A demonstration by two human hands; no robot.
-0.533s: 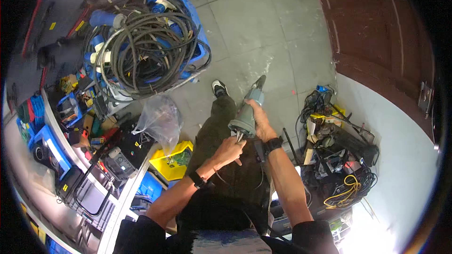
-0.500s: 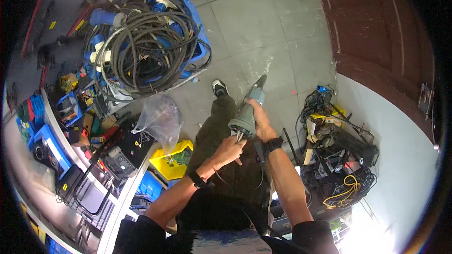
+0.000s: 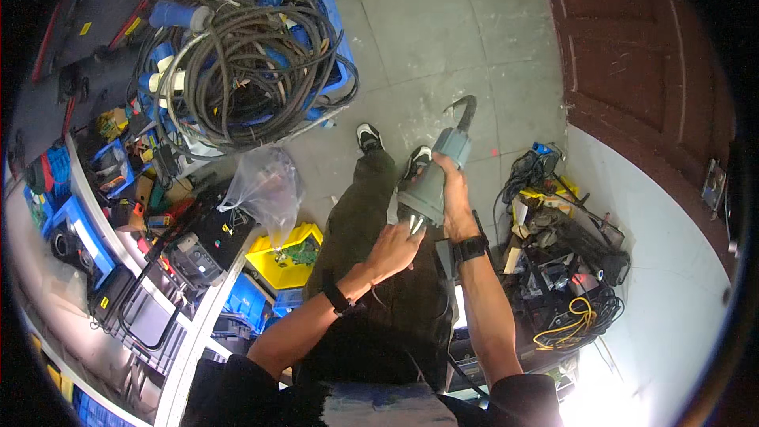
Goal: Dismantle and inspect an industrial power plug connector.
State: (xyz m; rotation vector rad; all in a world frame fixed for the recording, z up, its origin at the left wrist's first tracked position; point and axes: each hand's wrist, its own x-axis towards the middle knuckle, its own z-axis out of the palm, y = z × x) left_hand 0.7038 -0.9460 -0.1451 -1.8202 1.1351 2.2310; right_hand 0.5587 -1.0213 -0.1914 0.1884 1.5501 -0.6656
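A grey cylindrical fitting, like a large industrial plug (image 3: 421,194), is held in front of my legs, tilted away from me. My right hand (image 3: 454,190) wraps round its body on the right. A bent dark piece, possibly cable (image 3: 466,115), rises from its far end. My left hand (image 3: 395,248) is closed at the near end, against shiny metal prongs or a tool; exactly what its fingers hold is hidden. Below my hands are my dark trousers and, beyond them, my two shoes (image 3: 369,137) on the floor.
Piled cables in a blue crate (image 3: 332,8) at upper left; a plastic bag (image 3: 261,190), yellow bin (image 3: 277,265) and cluttered white-edged shelving (image 3: 202,332) at left. A heap of equipment (image 3: 569,257) lies right, by a wall (image 3: 664,253) and brown door (image 3: 632,47).
The plug and both hands have shifted slightly up and right. The bent piece at its far end now shows higher up, and a second shoe has come into view.
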